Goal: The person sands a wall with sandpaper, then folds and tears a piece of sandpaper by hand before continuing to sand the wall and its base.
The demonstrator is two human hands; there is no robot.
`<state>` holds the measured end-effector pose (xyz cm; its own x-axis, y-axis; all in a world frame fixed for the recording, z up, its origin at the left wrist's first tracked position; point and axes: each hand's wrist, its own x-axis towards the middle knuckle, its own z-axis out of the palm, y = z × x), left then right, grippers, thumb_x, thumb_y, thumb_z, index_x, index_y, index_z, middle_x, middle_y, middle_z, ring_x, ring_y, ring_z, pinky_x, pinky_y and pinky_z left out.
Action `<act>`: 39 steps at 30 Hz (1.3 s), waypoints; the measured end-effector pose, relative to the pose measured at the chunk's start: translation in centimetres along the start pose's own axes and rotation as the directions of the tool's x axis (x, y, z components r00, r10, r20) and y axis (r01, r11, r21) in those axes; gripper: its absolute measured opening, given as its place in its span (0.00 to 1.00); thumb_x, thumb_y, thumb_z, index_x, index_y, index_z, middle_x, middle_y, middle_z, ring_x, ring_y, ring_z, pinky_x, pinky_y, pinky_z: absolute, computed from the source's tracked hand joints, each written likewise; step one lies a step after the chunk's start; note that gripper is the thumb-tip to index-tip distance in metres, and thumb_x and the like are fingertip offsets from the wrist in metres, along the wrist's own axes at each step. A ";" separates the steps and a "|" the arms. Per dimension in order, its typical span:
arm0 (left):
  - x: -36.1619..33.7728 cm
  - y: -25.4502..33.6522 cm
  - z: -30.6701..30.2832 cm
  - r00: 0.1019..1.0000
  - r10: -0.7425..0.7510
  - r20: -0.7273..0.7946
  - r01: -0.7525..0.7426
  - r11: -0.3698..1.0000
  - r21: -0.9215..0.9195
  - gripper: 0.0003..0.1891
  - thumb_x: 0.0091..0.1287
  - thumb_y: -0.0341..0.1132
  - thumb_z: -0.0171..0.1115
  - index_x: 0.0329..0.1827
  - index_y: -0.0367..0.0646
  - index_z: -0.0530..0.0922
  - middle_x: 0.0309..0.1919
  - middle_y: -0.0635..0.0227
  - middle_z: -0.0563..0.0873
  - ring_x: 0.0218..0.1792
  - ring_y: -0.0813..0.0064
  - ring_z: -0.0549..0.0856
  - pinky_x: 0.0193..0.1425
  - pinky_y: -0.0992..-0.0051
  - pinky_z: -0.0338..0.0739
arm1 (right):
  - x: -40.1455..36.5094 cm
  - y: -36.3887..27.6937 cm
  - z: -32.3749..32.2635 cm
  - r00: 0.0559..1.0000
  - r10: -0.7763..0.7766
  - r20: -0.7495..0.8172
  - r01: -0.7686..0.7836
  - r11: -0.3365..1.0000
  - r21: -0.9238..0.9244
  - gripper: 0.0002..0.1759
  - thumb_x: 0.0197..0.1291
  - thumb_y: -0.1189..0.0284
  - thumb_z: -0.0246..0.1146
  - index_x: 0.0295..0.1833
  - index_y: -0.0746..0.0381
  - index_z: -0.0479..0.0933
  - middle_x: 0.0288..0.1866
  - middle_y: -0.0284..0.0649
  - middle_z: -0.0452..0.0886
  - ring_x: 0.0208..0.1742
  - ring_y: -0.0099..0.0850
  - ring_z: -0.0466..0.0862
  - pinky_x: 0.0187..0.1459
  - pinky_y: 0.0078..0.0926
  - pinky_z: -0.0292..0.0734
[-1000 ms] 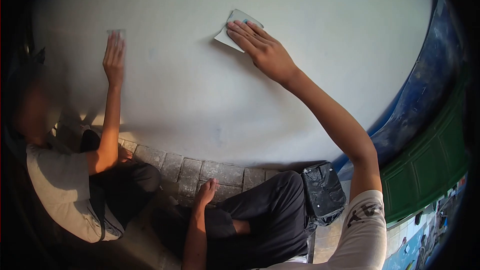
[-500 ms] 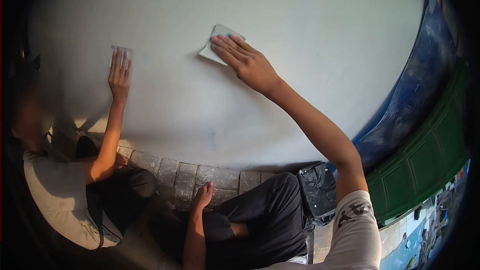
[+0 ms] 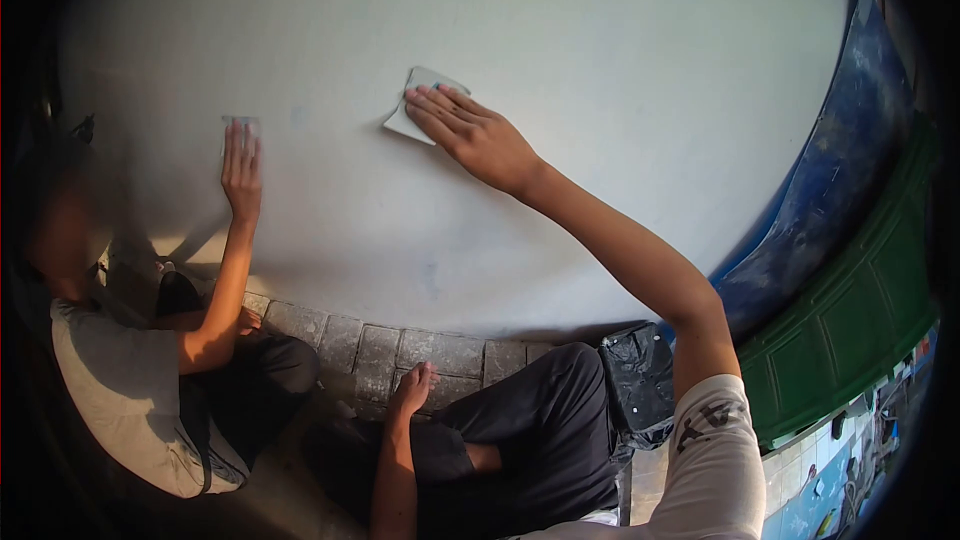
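Note:
My right hand (image 3: 470, 135) lies with its fingers against a pale, bent sheet of sandpaper (image 3: 400, 128), pressing it on the large white surface (image 3: 620, 70). One corner of the sheet lifts off and a small bluish mark shows near the fingertips. Low in the view, my left hand (image 3: 412, 388) rests by my bent leg in dark trousers (image 3: 540, 410). Its fingers look loosely stretched, with nothing visible in them.
To the left sits a co-worker, whose hand (image 3: 241, 170) holds a similar sheet (image 3: 229, 138) on the same surface. Grey paving bricks (image 3: 375, 355) run below it. A black plastic-covered container (image 3: 640, 380), a blue panel (image 3: 830, 160) and a green panelled object (image 3: 850, 310) stand right.
My right hand has slid the sandpaper a little left and down across the white surface. The co-worker's hand has moved down with its sheet. My left hand stays by my leg.

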<state>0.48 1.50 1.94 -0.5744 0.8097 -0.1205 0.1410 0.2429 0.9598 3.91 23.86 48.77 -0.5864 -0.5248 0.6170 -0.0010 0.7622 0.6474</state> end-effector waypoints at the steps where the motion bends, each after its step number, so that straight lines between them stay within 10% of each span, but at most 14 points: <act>1: -0.1 0.0 0.0 1.000 -0.003 -0.006 0.003 1.000 0.015 0.27 0.82 0.50 0.40 0.55 0.34 0.79 0.41 0.59 0.89 0.38 0.70 0.88 0.46 0.71 0.82 | 0.2 -0.2 -0.1 1.000 0.004 -0.019 -0.005 0.999 -0.051 0.24 0.64 0.76 0.56 0.66 0.68 0.72 0.72 0.44 0.73 0.73 0.35 0.73 0.76 0.33 0.67; 4: -0.3 0.0 0.0 1.000 -0.009 -0.010 0.009 1.000 0.003 0.26 0.82 0.50 0.40 0.55 0.35 0.79 0.41 0.60 0.89 0.37 0.70 0.87 0.45 0.71 0.82 | -0.1 -1.1 0.4 0.973 -0.220 0.069 0.227 0.966 -0.121 0.25 0.63 0.76 0.57 0.67 0.68 0.71 0.73 0.44 0.72 0.73 0.35 0.73 0.76 0.33 0.66; 7: -0.2 0.5 0.0 1.000 0.010 -0.014 -0.009 0.999 0.037 0.26 0.82 0.49 0.40 0.55 0.35 0.79 0.41 0.60 0.89 0.37 0.70 0.87 0.45 0.71 0.82 | 0.0 0.8 -0.9 1.000 -0.008 0.003 0.008 0.998 -0.064 0.26 0.65 0.76 0.56 0.69 0.68 0.70 0.74 0.43 0.72 0.73 0.34 0.74 0.76 0.32 0.66; 11: -0.8 0.8 -0.2 0.999 -0.023 -0.037 0.027 0.993 0.113 0.25 0.82 0.49 0.40 0.55 0.35 0.79 0.41 0.60 0.89 0.37 0.70 0.88 0.46 0.71 0.82 | -1.8 0.3 0.4 0.972 -0.211 0.102 0.221 0.971 -0.095 0.26 0.65 0.76 0.56 0.69 0.68 0.69 0.74 0.43 0.71 0.74 0.33 0.72 0.77 0.32 0.66; 15: 0.1 -0.7 0.3 1.000 0.013 -0.026 -0.013 1.000 0.008 0.26 0.82 0.50 0.41 0.55 0.36 0.79 0.42 0.59 0.89 0.37 0.66 0.89 0.45 0.69 0.83 | -1.1 1.6 -2.3 1.000 0.015 0.023 -0.012 0.995 -0.099 0.24 0.66 0.76 0.56 0.68 0.68 0.71 0.74 0.42 0.72 0.74 0.31 0.73 0.76 0.31 0.66; 18: -0.4 0.0 0.0 0.999 -0.004 -0.035 0.006 0.999 0.042 0.26 0.82 0.50 0.41 0.55 0.36 0.79 0.42 0.59 0.89 0.38 0.65 0.89 0.45 0.69 0.83 | -2.6 0.9 -1.2 0.976 -0.189 0.105 0.200 0.974 -0.104 0.25 0.65 0.77 0.56 0.68 0.68 0.70 0.74 0.43 0.71 0.75 0.32 0.71 0.76 0.32 0.66; 22: -0.2 0.1 -0.1 1.000 0.008 -0.027 -0.007 1.000 0.015 0.26 0.82 0.50 0.41 0.56 0.36 0.79 0.42 0.58 0.89 0.39 0.65 0.89 0.47 0.69 0.84 | -2.6 2.1 -3.7 0.998 0.029 0.064 -0.024 0.997 -0.079 0.25 0.65 0.77 0.57 0.68 0.68 0.70 0.75 0.43 0.70 0.74 0.32 0.71 0.77 0.32 0.66; 26: -0.2 -0.6 0.0 0.999 0.006 -0.037 -0.003 0.997 0.076 0.26 0.82 0.50 0.41 0.56 0.37 0.79 0.43 0.59 0.89 0.39 0.65 0.89 0.47 0.69 0.84 | -5.0 2.3 -2.4 0.976 -0.158 0.150 0.168 0.984 -0.057 0.28 0.64 0.77 0.57 0.70 0.68 0.68 0.76 0.44 0.68 0.76 0.35 0.69 0.77 0.34 0.66; 39: -0.5 -0.5 -0.1 0.999 -0.022 -0.033 0.025 0.996 0.091 0.25 0.82 0.48 0.41 0.55 0.34 0.79 0.41 0.59 0.89 0.37 0.70 0.88 0.45 0.70 0.83 | -6.6 1.8 -4.3 0.986 -0.047 0.161 0.061 0.994 -0.087 0.28 0.64 0.77 0.56 0.70 0.68 0.68 0.77 0.42 0.68 0.76 0.34 0.69 0.77 0.33 0.65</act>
<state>0.64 0.95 1.57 -0.6038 0.7860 -0.1328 0.2000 0.3106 0.9293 11.31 27.06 47.80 -0.7084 -0.4919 0.5062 0.0335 0.6929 0.7203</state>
